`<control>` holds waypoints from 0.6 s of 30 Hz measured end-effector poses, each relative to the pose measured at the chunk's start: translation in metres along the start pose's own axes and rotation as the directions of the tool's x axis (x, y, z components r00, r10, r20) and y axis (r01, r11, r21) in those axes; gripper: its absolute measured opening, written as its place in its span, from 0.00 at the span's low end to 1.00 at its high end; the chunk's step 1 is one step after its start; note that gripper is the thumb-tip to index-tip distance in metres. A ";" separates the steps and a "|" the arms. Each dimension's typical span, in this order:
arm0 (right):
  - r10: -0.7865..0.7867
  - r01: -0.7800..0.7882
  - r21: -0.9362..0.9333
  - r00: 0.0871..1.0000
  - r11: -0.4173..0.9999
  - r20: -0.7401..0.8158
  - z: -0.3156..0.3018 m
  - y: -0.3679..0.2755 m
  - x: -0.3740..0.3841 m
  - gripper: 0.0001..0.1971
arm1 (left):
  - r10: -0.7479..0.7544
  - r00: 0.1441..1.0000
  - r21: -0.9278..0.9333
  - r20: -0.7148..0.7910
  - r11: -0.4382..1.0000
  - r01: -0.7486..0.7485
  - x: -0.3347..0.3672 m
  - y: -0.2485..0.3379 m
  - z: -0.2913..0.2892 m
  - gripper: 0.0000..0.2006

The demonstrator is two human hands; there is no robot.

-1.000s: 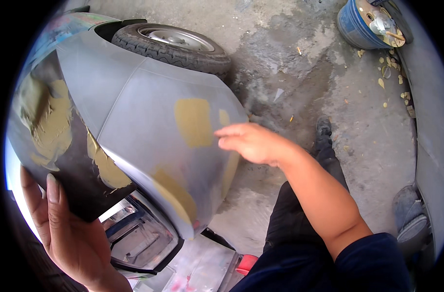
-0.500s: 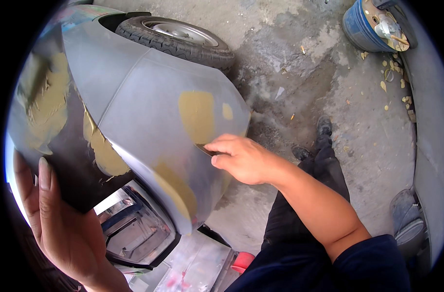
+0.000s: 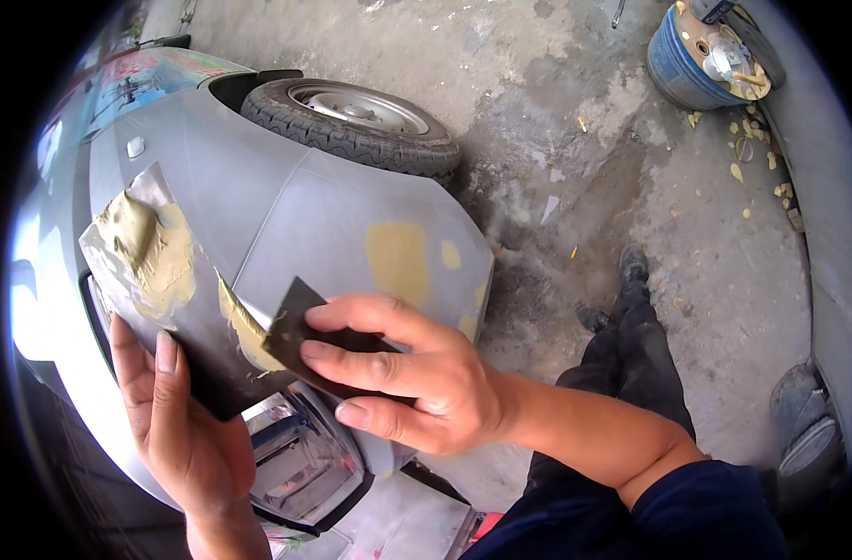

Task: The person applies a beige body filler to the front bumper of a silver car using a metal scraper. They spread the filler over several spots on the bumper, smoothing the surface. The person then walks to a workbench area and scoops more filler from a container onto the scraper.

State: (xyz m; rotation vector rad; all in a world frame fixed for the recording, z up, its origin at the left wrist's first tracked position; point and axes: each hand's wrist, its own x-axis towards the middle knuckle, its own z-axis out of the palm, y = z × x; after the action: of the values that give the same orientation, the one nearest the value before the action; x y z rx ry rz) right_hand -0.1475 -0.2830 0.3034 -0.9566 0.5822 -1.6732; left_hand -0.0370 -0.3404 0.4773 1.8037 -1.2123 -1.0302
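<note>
My left hand (image 3: pixel 188 420) is closed on a dark flat mixing board (image 3: pixel 216 369) smeared with yellowish filler putty (image 3: pixel 164 257). A thicker lump sits near the board's far end, and a strip of putty lies along its right edge. My right hand (image 3: pixel 416 373) grips a dark, thin spreader (image 3: pixel 300 322), its edge at the putty on the board's right side. Beyond the hands is a grey car body panel (image 3: pixel 342 201) with a squarish yellow putty patch (image 3: pixel 398 257) and smaller patches near its edge.
A car wheel (image 3: pixel 360 121) stands at the top beside the panel. At the top right is a blue bucket (image 3: pixel 678 65), with putty scraps scattered near it. My shoes (image 3: pixel 634 264) are on the stained concrete floor (image 3: pixel 584 56). A car side mirror (image 3: pixel 309 457) sits below the board.
My right hand has moved left with the spreader, from the panel beside the squarish patch to the board. The board has shifted right and come more fully into view.
</note>
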 end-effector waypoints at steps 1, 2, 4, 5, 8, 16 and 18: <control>-0.010 0.012 -0.082 1.000 0.997 0.028 -0.006 0.006 -0.006 0.19 | 0.015 1.000 0.005 -0.011 1.000 -0.015 -0.001 0.000 -0.001 0.26; 0.031 -0.020 -0.202 0.998 0.979 0.052 -0.016 0.014 -0.012 0.19 | 0.029 1.000 -0.003 0.006 1.000 -0.029 -0.002 -0.002 -0.003 0.26; 0.324 -0.299 -0.443 0.946 0.845 -0.019 -0.037 0.037 -0.020 0.20 | 0.059 0.997 -0.019 0.049 0.998 -0.058 -0.003 -0.004 -0.007 0.26; 0.413 -0.404 -0.430 0.907 0.808 -0.076 -0.052 0.065 -0.027 0.21 | 0.063 0.997 -0.020 0.044 0.998 -0.062 -0.002 -0.003 -0.005 0.26; 0.791 -0.662 -0.545 0.612 0.514 0.003 -0.083 0.108 -0.025 0.24 | 0.062 0.998 -0.016 0.029 0.998 -0.062 -0.001 -0.003 -0.004 0.26; 0.918 -0.801 -0.458 0.383 0.385 0.100 -0.069 0.119 0.021 0.24 | 0.052 0.998 0.015 0.021 0.999 -0.053 0.001 -0.006 -0.003 0.27; 0.891 -0.752 -0.490 0.432 0.441 0.140 -0.058 0.107 0.013 0.24 | 0.050 0.998 0.039 0.046 0.998 -0.052 -0.001 -0.001 -0.004 0.26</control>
State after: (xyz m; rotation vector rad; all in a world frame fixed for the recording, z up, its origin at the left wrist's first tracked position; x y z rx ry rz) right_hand -0.1369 -0.3338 0.1922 -0.9616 0.9235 -0.4201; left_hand -0.0331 -0.3387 0.4782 1.7792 -1.3079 -1.0294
